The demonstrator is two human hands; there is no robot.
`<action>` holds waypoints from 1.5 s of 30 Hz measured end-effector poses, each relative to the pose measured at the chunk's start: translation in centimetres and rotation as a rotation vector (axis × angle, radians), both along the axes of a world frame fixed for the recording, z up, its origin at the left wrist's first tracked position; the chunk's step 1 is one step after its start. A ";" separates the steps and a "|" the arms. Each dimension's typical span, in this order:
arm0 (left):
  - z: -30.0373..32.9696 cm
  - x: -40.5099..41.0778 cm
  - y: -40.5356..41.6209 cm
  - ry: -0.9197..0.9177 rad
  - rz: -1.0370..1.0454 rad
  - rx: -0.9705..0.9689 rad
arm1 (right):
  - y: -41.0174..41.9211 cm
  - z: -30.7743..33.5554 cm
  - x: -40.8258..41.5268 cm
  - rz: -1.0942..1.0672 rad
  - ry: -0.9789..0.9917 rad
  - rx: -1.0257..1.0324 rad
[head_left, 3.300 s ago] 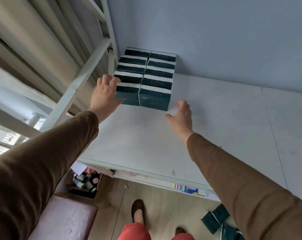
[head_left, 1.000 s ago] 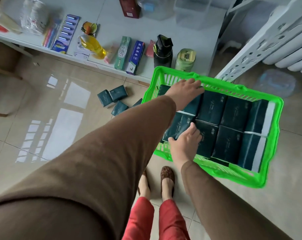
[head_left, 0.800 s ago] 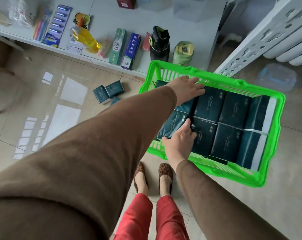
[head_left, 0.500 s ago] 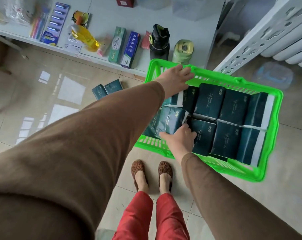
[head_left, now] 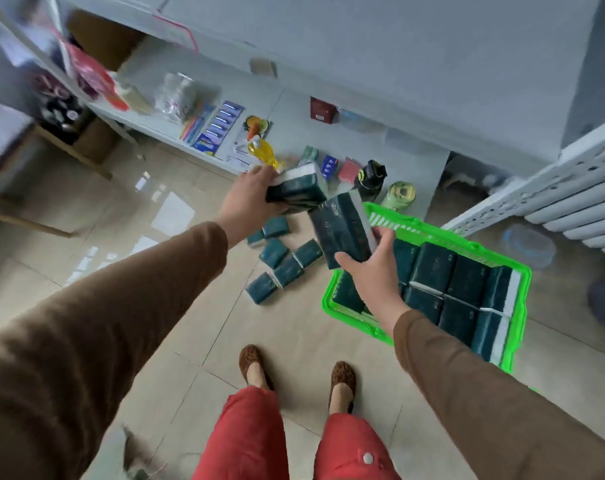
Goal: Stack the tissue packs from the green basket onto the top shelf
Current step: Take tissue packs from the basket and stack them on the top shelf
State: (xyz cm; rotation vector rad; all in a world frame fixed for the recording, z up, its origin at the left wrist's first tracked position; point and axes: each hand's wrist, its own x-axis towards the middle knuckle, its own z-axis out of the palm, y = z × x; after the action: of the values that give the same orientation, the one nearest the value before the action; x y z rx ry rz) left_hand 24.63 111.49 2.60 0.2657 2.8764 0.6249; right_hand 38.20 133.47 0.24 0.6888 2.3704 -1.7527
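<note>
I have a dark green tissue pack in each hand, both lifted clear of the green basket (head_left: 467, 237). My left hand (head_left: 245, 202) has its fingers wrapped round one tissue pack (head_left: 294, 188), held roughly level with its white edge turned to the far side. My right hand (head_left: 373, 268) grips the second tissue pack (head_left: 342, 230) from below, thumb on the near left corner and fingers curled up its right side; that pack tilts, its far end higher. The two packs sit just beside each other in the air, nearly touching at the corners.

The basket stands on the tiled floor (head_left: 190, 341) to the right, below my right hand, and more packs (head_left: 467, 292) fill it in rows. Several loose packs (head_left: 283, 268) lie scattered on the floor just left of the basket. On the far side a low white shelf (head_left: 411, 161) carries small goods, among them a yellow bottle (head_left: 264, 154) and a black flask (head_left: 372, 178). I cannot see the top shelf from here.
</note>
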 end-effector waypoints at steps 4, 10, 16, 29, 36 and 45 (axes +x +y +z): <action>5.7 -2.8 -11.9 -0.027 0.243 0.135 | -8.8 5.7 -7.1 0.071 0.084 -0.009; 12.3 -10.2 -29.4 0.110 0.299 0.160 | -23.8 12.5 -17.3 0.105 0.207 -0.111; 16.7 -19.0 -41.0 0.196 0.224 0.089 | -34.0 16.6 -25.7 0.145 0.287 -0.082; 18.8 -44.2 -52.9 0.239 0.207 -0.033 | -43.8 16.0 -52.0 0.148 0.304 -0.062; 18.2 -56.9 -58.1 0.214 0.191 -0.113 | -49.0 14.9 -65.8 0.167 0.263 0.024; 16.0 -72.6 -62.8 0.240 0.018 -0.108 | -56.0 12.3 -77.0 0.123 0.228 0.147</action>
State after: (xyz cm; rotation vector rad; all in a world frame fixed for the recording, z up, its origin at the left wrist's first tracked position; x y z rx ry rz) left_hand -47.99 48.69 18.55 0.3192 3.1329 0.4666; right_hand -38.79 77.43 12.49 0.3647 2.6485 -1.7010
